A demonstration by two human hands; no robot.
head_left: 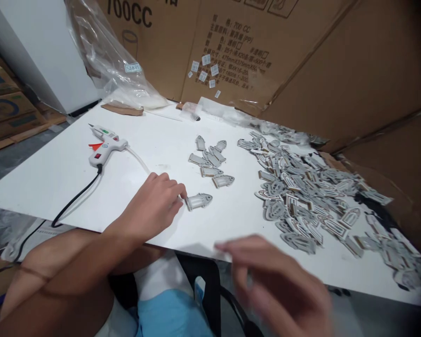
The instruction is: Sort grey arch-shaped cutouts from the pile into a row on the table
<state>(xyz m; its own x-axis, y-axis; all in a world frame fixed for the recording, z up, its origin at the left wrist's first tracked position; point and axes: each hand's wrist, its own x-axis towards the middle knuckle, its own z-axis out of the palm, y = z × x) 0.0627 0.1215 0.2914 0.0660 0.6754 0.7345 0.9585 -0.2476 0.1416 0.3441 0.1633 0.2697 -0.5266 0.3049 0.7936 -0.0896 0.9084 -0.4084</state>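
Observation:
My left hand [157, 201] rests on the white table with its fingers curled. Its thumb and index fingertip pinch the left end of a flat grey boat-shaped piece [199, 201] with a pointed right end and a slot. Blurred by motion, my right hand [277, 285] hangs over the front edge of the table, fingers bent but apart, with nothing visible in it. Just beyond the left hand lies a small group of similar grey pieces [212, 157]. A white glue gun [105, 145] with an orange trigger lies on its side at the left.
A big heap of boat-shaped pieces [301, 196] spreads over the table's right side. Cardboard boxes [175, 51] wall off the back and right. Clear plastic bags [115, 61] sit at the rear edge. The glue gun's black cord [73, 201] runs over the front-left edge.

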